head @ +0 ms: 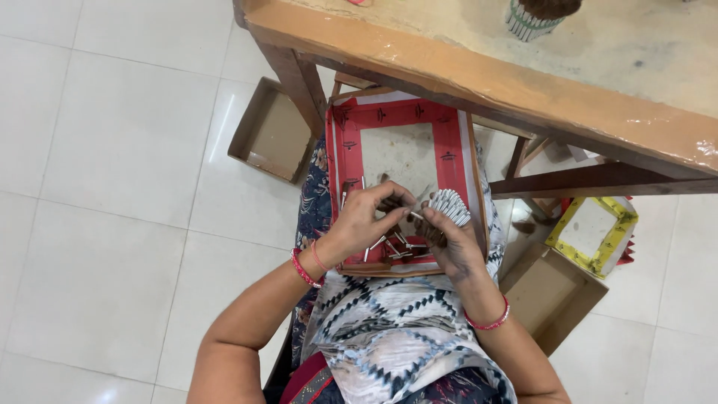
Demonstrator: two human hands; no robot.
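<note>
A shallow red-rimmed tray (452,142) rests on my lap, with several small grey paper tubes (395,247) loose at its near edge. My right hand (452,243) grips a bundle of grey tubes (450,205), their open ends fanned upward. My left hand (368,217) pinches one thin tube (413,215) between thumb and fingers, its tip touching the bundle's left side. Both hands hover over the tray's near half and their fingers are dusted dark. Red bangles sit on both wrists.
A worn wooden table (479,67) spans the top, a bundle of tubes (527,21) standing on it. An open cardboard box (271,133) lies on the tiled floor at left. At right sit a brown box (552,295) and a yellow-rimmed tray (594,233).
</note>
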